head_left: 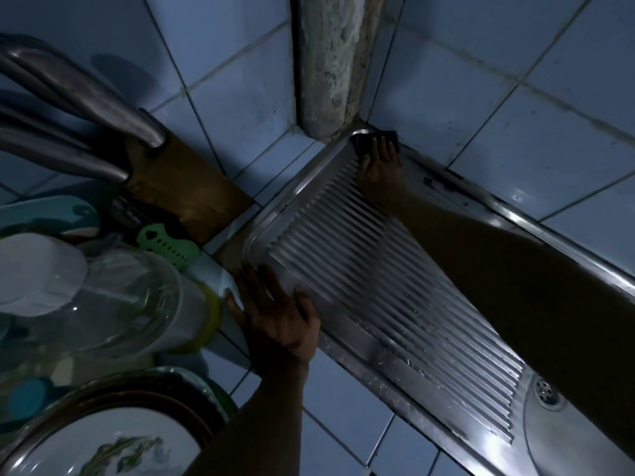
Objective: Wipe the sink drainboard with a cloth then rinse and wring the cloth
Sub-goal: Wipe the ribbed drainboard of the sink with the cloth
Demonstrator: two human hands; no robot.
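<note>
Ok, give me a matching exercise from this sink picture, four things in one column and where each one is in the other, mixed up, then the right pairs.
Things:
1. dark cloth
2. left hand
3. drain hole
4. green perforated piece

Places:
A. flat on the near-left rim of the drainboard
B. lower right, past the end of the ridges
C. far corner of the drainboard, under the right hand
D. left of the drainboard, among the containers

Pairs: 1-C, 2-A, 3-B, 4-D

Two bare hands: left hand (275,314), right hand (379,166). One dark cloth (364,140), one ribbed steel drainboard (360,269), one round drain strainer (546,391), one wooden knife block (182,187).
</note>
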